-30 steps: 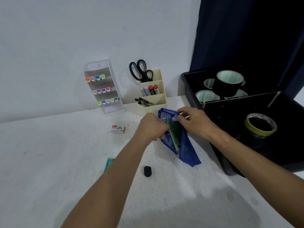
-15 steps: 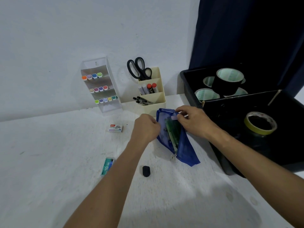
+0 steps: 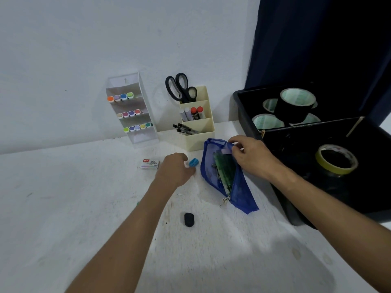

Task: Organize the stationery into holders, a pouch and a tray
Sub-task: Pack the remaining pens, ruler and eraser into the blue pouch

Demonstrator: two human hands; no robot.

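Note:
A blue mesh pouch point(image 3: 241, 193) lies unzipped on the white table, with green pens inside it. My right hand point(image 3: 251, 157) pinches the pouch's upper rim, and a small pale pink piece shows at its fingertips. My left hand point(image 3: 173, 170) is to the left of the pouch with its fingers curled. A small blue sharpener point(image 3: 193, 162) sits right at its thumb and fingertips. Motion blur hides whether the fingers grip it.
A staples box point(image 3: 149, 163) lies left of my left hand and a small black piece point(image 3: 189, 219) lies nearer me. At the wall stand a clear marker holder point(image 3: 146, 138) and a cream holder point(image 3: 198, 142) with scissors point(image 3: 181, 87). A black tray point(image 3: 239, 106) of tape rolls fills the right.
My left hand has drawn back leftward off the pouch's edge, uncovering the blue sharpener. My right hand stays on the pouch's rim. The view shifted slightly.

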